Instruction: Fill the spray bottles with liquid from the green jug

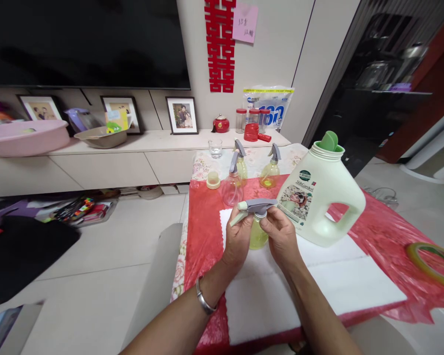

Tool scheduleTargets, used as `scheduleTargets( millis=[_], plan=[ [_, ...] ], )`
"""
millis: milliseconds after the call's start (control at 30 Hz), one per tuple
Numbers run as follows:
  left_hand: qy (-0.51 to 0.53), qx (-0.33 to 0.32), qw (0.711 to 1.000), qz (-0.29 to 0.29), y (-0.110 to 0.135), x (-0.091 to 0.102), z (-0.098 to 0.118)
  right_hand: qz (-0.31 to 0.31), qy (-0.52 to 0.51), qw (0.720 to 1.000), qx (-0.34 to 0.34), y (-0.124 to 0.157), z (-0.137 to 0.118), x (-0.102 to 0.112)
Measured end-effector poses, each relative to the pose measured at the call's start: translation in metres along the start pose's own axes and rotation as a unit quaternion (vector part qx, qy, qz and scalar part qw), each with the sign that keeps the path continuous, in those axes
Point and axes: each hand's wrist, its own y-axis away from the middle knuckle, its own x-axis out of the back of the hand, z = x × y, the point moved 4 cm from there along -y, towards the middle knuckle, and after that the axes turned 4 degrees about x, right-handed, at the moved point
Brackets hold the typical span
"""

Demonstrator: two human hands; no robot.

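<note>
Both my hands hold a small spray bottle (258, 235) with yellow-green liquid over a white cloth (318, 286) on the table. My left hand (237, 241) grips the bottle's side just under its grey trigger head (257, 205). My right hand (279, 235) pinches the neck of the same bottle from the right. A silver bracelet (204, 299) sits on my left wrist. Just to the right stands a large pale green detergent jug (320, 197), its green cap (330, 141) loose and tilted.
Behind stand three more spray bottles, one pink (232, 186) and two yellowish (270, 172), with a cream lid (213, 180) and a glass (215, 148). A red plastic sheet (385, 236) covers the table; a tape roll (434, 264) lies right. The sideboard holds a pink basin (24, 138).
</note>
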Motion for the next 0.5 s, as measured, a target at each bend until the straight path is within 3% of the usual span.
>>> scheduleTargets(
  millis=[200,500],
  plan=[
    [0.032,-0.01,0.998,-0.058,0.001,-0.002,-0.005,-0.005,0.012,1.0,0.007,0.0,-0.002,0.0],
    [0.041,0.018,0.997,-0.06,-0.001,-0.003,-0.01,0.001,0.04,0.999,0.005,-0.002,-0.001,0.003]
  ],
)
